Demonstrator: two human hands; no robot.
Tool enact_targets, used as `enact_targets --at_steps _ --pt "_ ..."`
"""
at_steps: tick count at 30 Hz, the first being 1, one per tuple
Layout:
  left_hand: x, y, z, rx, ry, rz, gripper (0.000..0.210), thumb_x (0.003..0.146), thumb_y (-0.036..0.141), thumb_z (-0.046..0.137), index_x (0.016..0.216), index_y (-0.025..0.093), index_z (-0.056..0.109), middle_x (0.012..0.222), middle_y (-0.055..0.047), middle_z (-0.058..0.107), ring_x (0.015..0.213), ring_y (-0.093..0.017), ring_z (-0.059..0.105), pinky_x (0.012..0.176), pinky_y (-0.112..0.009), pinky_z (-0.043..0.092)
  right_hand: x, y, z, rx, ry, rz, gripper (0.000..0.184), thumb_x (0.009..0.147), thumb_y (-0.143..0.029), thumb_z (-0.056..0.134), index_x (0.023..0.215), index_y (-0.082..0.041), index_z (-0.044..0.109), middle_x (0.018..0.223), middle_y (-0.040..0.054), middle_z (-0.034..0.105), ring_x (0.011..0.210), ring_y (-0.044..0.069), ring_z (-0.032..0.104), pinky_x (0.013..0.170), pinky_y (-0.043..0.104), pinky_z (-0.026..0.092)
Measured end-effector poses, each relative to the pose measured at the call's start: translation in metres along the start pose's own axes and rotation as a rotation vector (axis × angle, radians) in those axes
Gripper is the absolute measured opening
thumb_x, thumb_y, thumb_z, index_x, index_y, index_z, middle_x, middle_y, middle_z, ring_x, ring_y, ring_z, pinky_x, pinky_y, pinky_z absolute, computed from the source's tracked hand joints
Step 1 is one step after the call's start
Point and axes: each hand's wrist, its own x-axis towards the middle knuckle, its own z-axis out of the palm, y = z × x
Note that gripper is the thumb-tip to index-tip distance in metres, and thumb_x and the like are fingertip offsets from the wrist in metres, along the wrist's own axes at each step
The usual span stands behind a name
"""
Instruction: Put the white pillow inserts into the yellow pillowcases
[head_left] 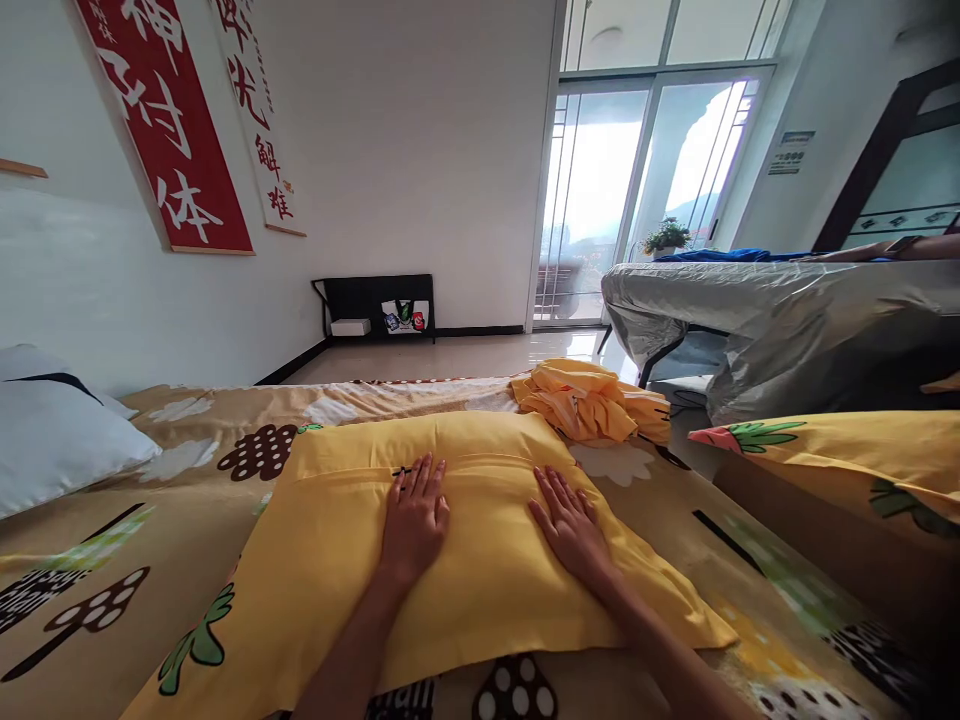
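Note:
A yellow pillow [472,560] in a printed case lies flat on the patterned bed sheet [630,465] before me. My left hand [415,515] rests palm down on it, left of its middle, fingers stretched out over the seam that runs across the case. Palm down as well, my right hand [571,525] lies on the right half of the pillow with its fingers spread a little. Neither hand grips anything. Behind the pillow's far right corner sits a crumpled yellow-orange cloth [589,400]. Green leaf prints show at the pillow's near left corner.
White pillows [67,435] lie at the left edge of the bed. Another yellow pillow [847,455] is at the right. Beyond it stands a plastic-covered table [772,295], where another person's arm [892,250] reaches in. A low black shelf [379,305] stands against the far wall.

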Motion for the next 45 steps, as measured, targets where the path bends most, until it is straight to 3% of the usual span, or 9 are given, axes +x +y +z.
enact_targets --at_steps 10,14,22,29,32,35,37,41,45 --pt "-0.001 0.001 -0.003 0.011 0.014 0.007 0.055 0.088 0.018 0.037 0.143 0.022 0.041 0.151 -0.003 0.037 0.139 -0.021 0.036 0.114 -0.044 0.029 -0.017 0.030 -0.005 0.004 -0.123 0.139 0.062 0.097 -0.051 0.022 0.152 -0.024 0.020 0.158 0.0002 0.017 0.146 0.017 0.013 0.116 0.043 0.018" --pt "-0.001 0.001 -0.003 0.015 0.018 0.009 0.055 0.089 0.019 0.037 0.144 0.021 0.041 0.151 -0.003 0.037 0.138 -0.021 0.036 0.114 -0.045 0.029 -0.029 0.051 0.000 0.079 -0.155 0.213 0.064 0.096 -0.052 0.020 0.153 -0.023 0.018 0.158 0.0022 0.021 0.144 0.018 0.020 0.114 0.042 0.025" --pt "-0.001 0.000 -0.003 -0.004 0.036 -0.003 0.054 0.089 0.020 0.039 0.143 0.022 0.042 0.150 -0.002 0.039 0.138 -0.021 0.037 0.112 -0.045 0.031 -0.048 0.069 -0.007 0.093 -0.205 0.177 0.068 0.094 -0.052 0.017 0.152 -0.017 0.018 0.155 0.0026 0.027 0.143 0.017 0.024 0.115 0.039 0.025" --pt "-0.002 -0.001 -0.003 -0.025 0.059 -0.008 0.055 0.088 0.020 0.039 0.142 0.022 0.043 0.150 -0.003 0.041 0.137 -0.021 0.038 0.113 -0.043 0.030 -0.070 0.088 -0.016 -0.131 -0.200 0.097 0.056 0.091 -0.036 0.029 0.139 -0.016 0.049 0.143 0.0107 0.047 0.135 0.027 0.039 0.108 0.049 0.035" --pt "-0.002 -0.002 -0.002 -0.026 0.060 -0.014 0.054 0.088 0.020 0.039 0.142 0.021 0.044 0.149 -0.004 0.041 0.137 -0.022 0.038 0.113 -0.044 0.030 -0.047 0.062 -0.048 -0.218 -0.125 0.088 0.053 0.086 -0.024 0.035 0.133 -0.011 0.054 0.135 0.0170 0.055 0.128 0.032 0.049 0.103 0.050 0.038" --pt "-0.001 -0.002 -0.003 -0.031 0.053 -0.021 0.054 0.088 0.020 0.038 0.142 0.022 0.044 0.149 -0.003 0.041 0.137 -0.022 0.038 0.112 -0.045 0.031 -0.012 -0.008 -0.081 -0.156 0.086 -0.090 0.054 0.088 -0.021 0.034 0.138 -0.008 0.048 0.144 0.0146 0.045 0.135 0.026 0.040 0.110 0.044 0.031" --pt "-0.001 -0.003 -0.003 -0.026 0.047 -0.019 0.054 0.089 0.020 0.037 0.143 0.022 0.042 0.150 -0.003 0.040 0.138 -0.022 0.037 0.112 -0.045 0.031 0.008 -0.064 -0.085 -0.032 0.159 -0.286 0.052 0.092 -0.025 0.035 0.142 -0.012 0.044 0.147 0.0096 0.042 0.138 0.021 0.035 0.112 0.037 0.029" --pt "-0.004 -0.008 -0.002 0.020 0.034 -0.007 0.052 0.090 0.021 0.037 0.142 0.020 0.044 0.149 -0.005 0.041 0.137 -0.022 0.038 0.112 -0.046 0.032 0.026 -0.142 -0.045 0.114 0.192 -0.412 0.047 0.095 -0.021 0.034 0.140 -0.019 0.046 0.146 0.0056 0.045 0.137 0.017 0.036 0.111 0.036 0.030" --pt "-0.007 -0.010 0.003 0.046 0.021 0.007 0.053 0.086 0.021 0.045 0.139 0.020 0.048 0.149 -0.006 0.042 0.137 -0.023 0.038 0.113 -0.045 0.032 0.024 -0.151 0.001 0.077 0.235 -0.402 0.045 0.097 -0.024 0.035 0.140 -0.018 0.047 0.147 0.0071 0.043 0.138 0.020 0.034 0.113 0.040 0.024"
